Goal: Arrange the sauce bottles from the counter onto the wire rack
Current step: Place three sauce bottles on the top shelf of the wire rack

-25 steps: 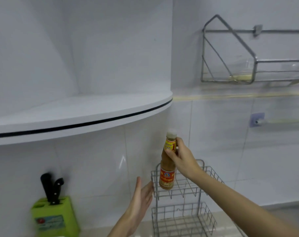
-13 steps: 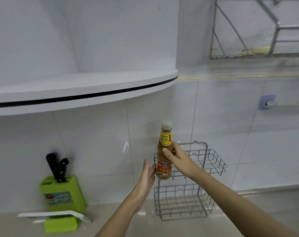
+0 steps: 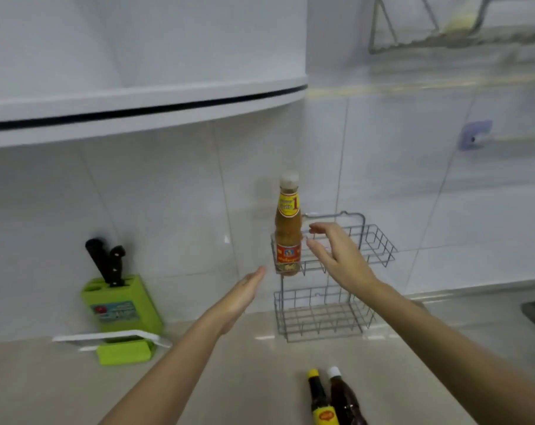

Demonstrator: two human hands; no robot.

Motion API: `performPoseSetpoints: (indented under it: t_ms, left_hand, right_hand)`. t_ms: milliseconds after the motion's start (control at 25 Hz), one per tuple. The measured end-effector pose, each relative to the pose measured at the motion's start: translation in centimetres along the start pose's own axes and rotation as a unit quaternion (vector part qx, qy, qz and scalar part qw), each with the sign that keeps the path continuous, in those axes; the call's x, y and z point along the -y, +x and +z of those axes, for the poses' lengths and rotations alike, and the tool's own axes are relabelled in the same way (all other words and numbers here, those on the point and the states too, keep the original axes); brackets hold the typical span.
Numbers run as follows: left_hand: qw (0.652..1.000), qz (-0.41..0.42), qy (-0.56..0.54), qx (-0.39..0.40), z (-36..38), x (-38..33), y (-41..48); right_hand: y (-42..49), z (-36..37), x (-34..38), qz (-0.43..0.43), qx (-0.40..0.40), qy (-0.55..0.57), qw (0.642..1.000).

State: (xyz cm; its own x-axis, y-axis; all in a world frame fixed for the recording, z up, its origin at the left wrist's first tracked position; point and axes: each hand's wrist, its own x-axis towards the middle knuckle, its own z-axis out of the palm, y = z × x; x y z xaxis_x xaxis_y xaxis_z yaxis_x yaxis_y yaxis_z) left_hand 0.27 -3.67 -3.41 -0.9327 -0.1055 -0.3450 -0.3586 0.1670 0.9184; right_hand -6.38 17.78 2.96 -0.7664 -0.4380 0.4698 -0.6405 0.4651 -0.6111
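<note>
Orange sauce bottle [image 3: 287, 228] upright in the wire rack [image 3: 346, 253] (top tier, left corner); your right hand [image 3: 336, 256] and left hand [image 3: 244, 292] open, empty, near it.

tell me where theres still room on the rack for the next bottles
On the wire rack, the top basket's left corner holds the orange sauce bottle; the stretch to its right is bare, though the open right hand hovers before it. The lower basket looks empty.
</note>
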Motion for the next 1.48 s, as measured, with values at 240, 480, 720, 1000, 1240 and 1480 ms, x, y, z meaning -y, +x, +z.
performPoseSetpoints:
  t_ms: [240, 480, 720, 1000, 1240, 1480]
  left_hand:
    - [0.956, -0.14, 0.236, 0.104, 1.6, 5.7, 0.7]
    - [0.913, -0.111, 0.353, 0.173, 9.4, 8.8, 2.2]
    - [0.847, -0.026, 0.504, 0.166, 14.7, 11.2, 3.8]
    - [0.96, -0.096, 0.229, 0.132, 12.8, 13.8, 4.7]
    - [0.976, -0.006, 0.195, 0.092, 11.2, 11.4, 2.1]
    - [0.934, 0.167, 0.315, 0.016, 8.6, 2.8, -1.3]
  right_hand:
    - [-12.6, 4.0, -8.5, 0.092, 0.147, -0.109, 0.979]
    - [-17.8, 7.8, -12.8, 0.32, 0.296, -0.138, 0.889]
    - [-17.7, 8.8, -14.1, 0.379, 0.336, -0.035, 0.861]
    - [-18.1, 6.9, -14.8, 0.506, 0.284, 0.224, 0.783]
    - [-18.6, 8.0, -13.4, 0.417, 0.221, 0.112, 0.875]
    - [-15.7, 3.6, -9.8, 0.3, 0.1, 0.099, 0.943]
